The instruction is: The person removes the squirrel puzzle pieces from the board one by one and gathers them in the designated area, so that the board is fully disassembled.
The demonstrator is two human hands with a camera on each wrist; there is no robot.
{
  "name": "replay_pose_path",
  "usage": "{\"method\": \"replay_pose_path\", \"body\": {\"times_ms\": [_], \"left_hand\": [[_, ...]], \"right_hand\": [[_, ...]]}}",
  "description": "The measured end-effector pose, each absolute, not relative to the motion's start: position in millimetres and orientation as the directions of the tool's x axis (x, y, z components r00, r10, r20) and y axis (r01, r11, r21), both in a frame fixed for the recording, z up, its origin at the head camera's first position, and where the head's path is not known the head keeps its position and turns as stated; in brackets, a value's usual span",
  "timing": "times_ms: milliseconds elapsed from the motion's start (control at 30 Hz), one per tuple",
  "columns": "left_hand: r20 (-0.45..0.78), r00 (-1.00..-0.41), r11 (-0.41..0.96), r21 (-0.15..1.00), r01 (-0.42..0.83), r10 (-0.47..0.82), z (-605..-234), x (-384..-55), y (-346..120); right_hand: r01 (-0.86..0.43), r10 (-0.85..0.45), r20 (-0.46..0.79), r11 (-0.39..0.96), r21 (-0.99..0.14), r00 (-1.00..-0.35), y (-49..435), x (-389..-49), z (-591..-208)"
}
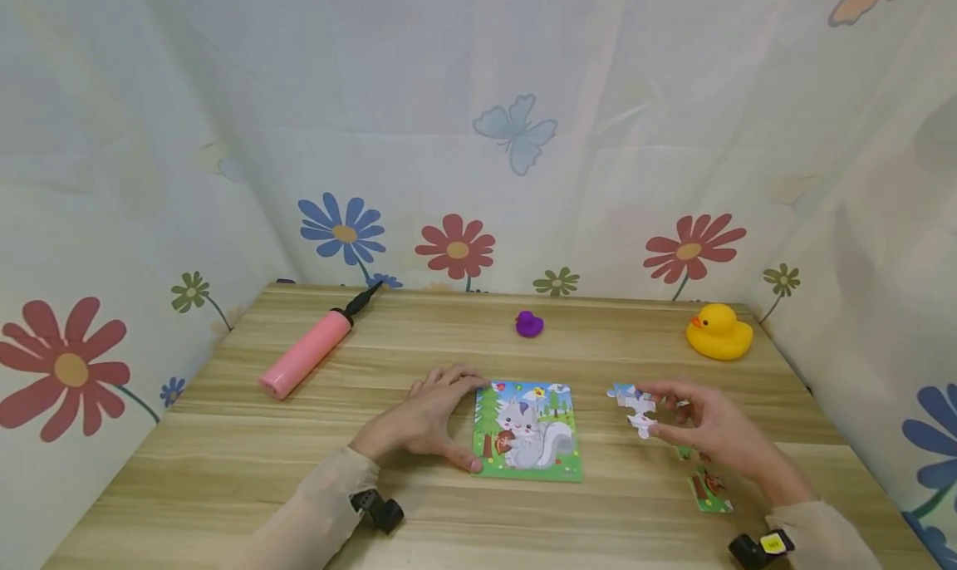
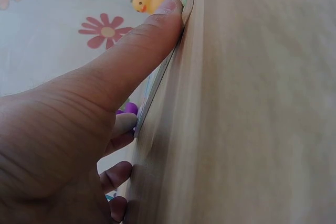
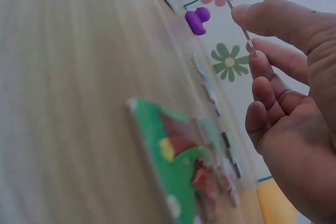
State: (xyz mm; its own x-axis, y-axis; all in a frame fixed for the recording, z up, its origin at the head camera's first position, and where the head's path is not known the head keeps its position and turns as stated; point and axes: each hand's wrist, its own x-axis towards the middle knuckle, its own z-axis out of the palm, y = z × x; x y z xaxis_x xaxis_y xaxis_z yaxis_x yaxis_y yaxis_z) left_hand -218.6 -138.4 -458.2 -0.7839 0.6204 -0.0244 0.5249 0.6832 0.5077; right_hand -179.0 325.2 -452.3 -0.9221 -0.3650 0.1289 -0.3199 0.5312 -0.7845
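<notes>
A square squirrel picture card (image 1: pixel 525 429) lies on the table in front of me. My left hand (image 1: pixel 426 420) rests at its left side, the thumb on the lower left corner and the index fingertip at the upper left one. In the left wrist view, the extended thumb (image 2: pixel 142 45) presses along the card's edge. To the right, my right hand (image 1: pixel 710 425) pinches a thin jigsaw piece (image 3: pixel 243 27) between thumb and fingers, seen nearly edge-on. A blue-toned puzzle piece (image 3: pixel 207 85) lies close by. Green and brown puzzle pieces (image 1: pixel 710 491) lie below the right hand, which partly hides them.
A pink hand pump (image 1: pixel 308 354) with a black nozzle lies at the back left. A small purple duck (image 1: pixel 529 324) stands behind the card, and a larger yellow duck (image 1: pixel 719 331) stands at the back right. A flower-printed curtain (image 1: pixel 523 213) hangs behind the wooden table (image 1: pixel 224 470).
</notes>
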Motion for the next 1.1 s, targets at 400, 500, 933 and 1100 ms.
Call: {"method": "replay_pose_path", "body": {"times_ms": [400,500,933,1100], "left_hand": [[-0.026,-0.787,0.687,0.506,0.522,0.617,-460,-220,-139],[-0.027,-0.787,0.688,0.504,0.522,0.616,-460,-219,-139],[-0.028,-0.786,0.693,0.494,0.526,0.617,-461,-221,-139],[-0.031,-0.786,0.693,0.494,0.525,0.618,-462,-221,-139]], "right_hand": [[-0.346,-0.436,0.108,0.515,-0.785,-0.894,332,-175,-474],[-0.346,-0.438,0.105,0.518,-0.782,-0.893,331,-175,-475],[-0.373,-0.467,0.093,0.554,-0.745,-0.879,330,-176,-475],[-0.369,-0.471,0.072,0.578,-0.728,-0.879,332,-176,-476]]}}
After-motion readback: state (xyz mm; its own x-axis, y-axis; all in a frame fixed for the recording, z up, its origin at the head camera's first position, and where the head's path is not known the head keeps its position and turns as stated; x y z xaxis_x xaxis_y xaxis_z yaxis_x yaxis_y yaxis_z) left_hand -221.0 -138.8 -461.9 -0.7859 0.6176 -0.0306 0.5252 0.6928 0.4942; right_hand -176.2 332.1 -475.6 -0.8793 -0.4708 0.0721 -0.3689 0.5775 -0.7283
